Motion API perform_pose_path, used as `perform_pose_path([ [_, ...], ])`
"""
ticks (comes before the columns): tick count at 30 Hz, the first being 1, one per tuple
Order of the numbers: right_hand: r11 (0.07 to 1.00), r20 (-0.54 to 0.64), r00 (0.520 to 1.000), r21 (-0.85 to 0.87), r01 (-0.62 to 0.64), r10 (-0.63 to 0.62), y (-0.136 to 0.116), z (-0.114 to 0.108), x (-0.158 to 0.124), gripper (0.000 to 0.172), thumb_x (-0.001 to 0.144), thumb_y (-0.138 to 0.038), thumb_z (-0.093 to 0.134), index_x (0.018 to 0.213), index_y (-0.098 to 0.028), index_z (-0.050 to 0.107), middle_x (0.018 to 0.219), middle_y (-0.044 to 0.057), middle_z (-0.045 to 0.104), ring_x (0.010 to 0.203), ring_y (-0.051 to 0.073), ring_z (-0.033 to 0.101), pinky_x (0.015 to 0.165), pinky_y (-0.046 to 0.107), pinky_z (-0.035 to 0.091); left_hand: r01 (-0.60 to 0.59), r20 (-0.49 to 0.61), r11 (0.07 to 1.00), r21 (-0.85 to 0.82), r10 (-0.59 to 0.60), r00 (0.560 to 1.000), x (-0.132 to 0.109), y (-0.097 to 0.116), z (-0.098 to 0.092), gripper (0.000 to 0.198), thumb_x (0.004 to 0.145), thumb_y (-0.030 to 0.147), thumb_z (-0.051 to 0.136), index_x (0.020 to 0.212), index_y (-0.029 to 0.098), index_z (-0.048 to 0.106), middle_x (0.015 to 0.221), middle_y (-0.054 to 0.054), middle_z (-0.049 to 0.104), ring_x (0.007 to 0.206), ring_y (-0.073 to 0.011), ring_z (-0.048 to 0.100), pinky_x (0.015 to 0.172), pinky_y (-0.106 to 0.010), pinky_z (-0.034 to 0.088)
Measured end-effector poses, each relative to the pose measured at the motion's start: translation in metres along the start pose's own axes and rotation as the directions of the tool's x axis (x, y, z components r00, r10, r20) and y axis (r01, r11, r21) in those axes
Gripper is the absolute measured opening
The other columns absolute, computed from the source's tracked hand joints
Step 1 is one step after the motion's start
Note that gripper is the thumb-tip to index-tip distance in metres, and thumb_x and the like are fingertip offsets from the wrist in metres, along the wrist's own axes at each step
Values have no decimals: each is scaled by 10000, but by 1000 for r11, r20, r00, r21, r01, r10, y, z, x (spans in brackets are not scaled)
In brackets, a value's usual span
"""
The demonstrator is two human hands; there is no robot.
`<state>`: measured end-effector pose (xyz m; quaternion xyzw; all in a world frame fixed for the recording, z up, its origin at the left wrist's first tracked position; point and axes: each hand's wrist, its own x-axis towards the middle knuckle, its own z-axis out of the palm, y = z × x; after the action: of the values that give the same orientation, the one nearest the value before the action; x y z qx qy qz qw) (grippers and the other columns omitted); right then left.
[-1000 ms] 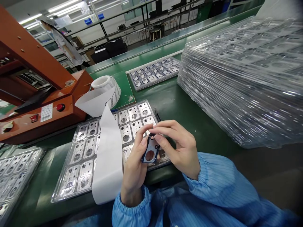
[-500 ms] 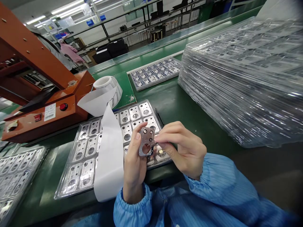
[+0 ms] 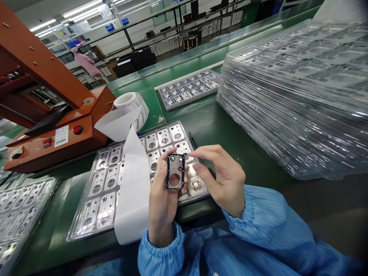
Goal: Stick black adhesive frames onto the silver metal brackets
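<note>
Left hand [image 3: 162, 199] pinching a small rectangular grey metal plate [image 3: 175, 169], dark-rimmed, with round holes.
Its fingers are gripping the plate's edges, upright above a clear moulded plastic tray [image 3: 82, 199]; the right hand [image 3: 225, 180] is hovering just beside, fingers loosely spread.

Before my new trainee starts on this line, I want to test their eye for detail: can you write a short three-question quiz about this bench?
1. True or false: the stack of clear trays stands to the person's left.
2. Which hand grips the metal plate? A the left hand; B the right hand; C neither.
3. What colour is the button on the orange machine?
Key: 1 false; 2 A; 3 red.
</note>
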<state>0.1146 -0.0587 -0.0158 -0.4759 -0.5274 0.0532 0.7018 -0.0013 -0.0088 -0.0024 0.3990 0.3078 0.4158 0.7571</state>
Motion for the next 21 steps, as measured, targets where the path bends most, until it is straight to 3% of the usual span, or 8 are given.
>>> perform_pose_path([
  [3, 991, 49, 992, -63, -115, 118, 3, 2, -1, 220, 893, -106, 520, 1075, -144, 638, 1047, 70, 606, 969, 176, 564, 834, 315, 469, 8, 56, 1000, -10, -8, 998, -1, 2, -1, 282, 926, 341, 407, 1100, 236, 603, 794, -19, 589, 567, -89, 540, 457, -175, 437],
  [10, 990, 100, 989, -92, -105, 114, 4, 4, 1, 219, 907, -107, 498, 1008, -126, 691, 1014, 80, 622, 939, 180, 572, 826, 316, 470, -6, 90, 1000, 14, 4, 996, -3, 0, -2, 278, 919, 342, 433, 1106, 253, 617, 920, -27, 605, 689, -103, 572, 490, -164, 446],
  [17, 991, 75, 995, -119, -62, 71, 3, 3, 0, 207, 882, -85, 525, 987, -104, 702, 977, 83, 643, 900, 177, 581, 791, 310, 483, 3, 108, 1000, 30, -7, 994, -3, -1, -3, 265, 929, 351, 431, 1106, 292, 620, 922, 0, 612, 630, -65, 520, 500, -143, 444],
  [21, 993, 78, 993, -90, -78, 85, 2, 3, 0, 202, 877, -84, 532, 1003, -117, 687, 998, 74, 643, 930, 176, 586, 823, 312, 485, 11, 102, 998, 60, -17, 995, -4, -3, -3, 256, 926, 362, 449, 1095, 296, 629, 967, 8, 607, 694, -68, 530, 539, -133, 454],
])
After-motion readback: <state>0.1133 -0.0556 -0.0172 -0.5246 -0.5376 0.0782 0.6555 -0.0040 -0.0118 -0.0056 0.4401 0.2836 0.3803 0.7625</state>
